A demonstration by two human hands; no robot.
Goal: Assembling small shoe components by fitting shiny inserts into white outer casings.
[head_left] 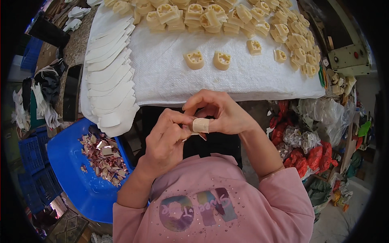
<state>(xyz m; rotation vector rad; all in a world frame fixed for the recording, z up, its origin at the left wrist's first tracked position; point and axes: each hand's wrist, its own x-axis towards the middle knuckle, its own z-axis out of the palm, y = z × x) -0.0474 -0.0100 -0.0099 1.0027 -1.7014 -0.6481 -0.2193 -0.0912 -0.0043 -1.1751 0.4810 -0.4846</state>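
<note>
Piece at the fingertips: a small, thin piece with a pale edge and a dark reddish sliver (203, 137), at the centre of the frame between the two hands; mostly hidden, so its full outline cannot be told
Left grip: the bare left hand (165, 133), left of centre, thumb and fingers drawn together into a close pinch, apparently on the near end of that piece
Right grip: the bare right hand (223, 112), right of centre, forefinger arched over a gap and thumb reaching toward the left fingertips; whether it has hold of the piece or only steadies it, I cannot tell
Tan patch: a matte, tan, band-like patch (201, 125) lies at the right thumb; it could be a wrap on the thumb or part of the work
Weight and stiffness: judged by size, the piece should be very light and fairly stiff, perhaps brittle if bent
Surface: the reddish part may be smooth and slip under dry skin; the pale edge probably offers more friction
Where to hold: by opposite edges with the fingertip pads, pressing lightly and leaving the face free
Cream blocks: two cream, hollow, waxy-looking blocks (194, 60) (222, 60) on the table covered in white woven plastic (174, 83), upper centre; likely firm, best taken by their outer walls
White sheets: overlapping white, curved, thin sheets (111, 79), upper left; likely floppy, best lifted by one edge
Blue basin: a blue plastic basin (67, 162) with shiny pinkish fragments (105, 158), lower left; fragments likely light and sharp-edged
</note>
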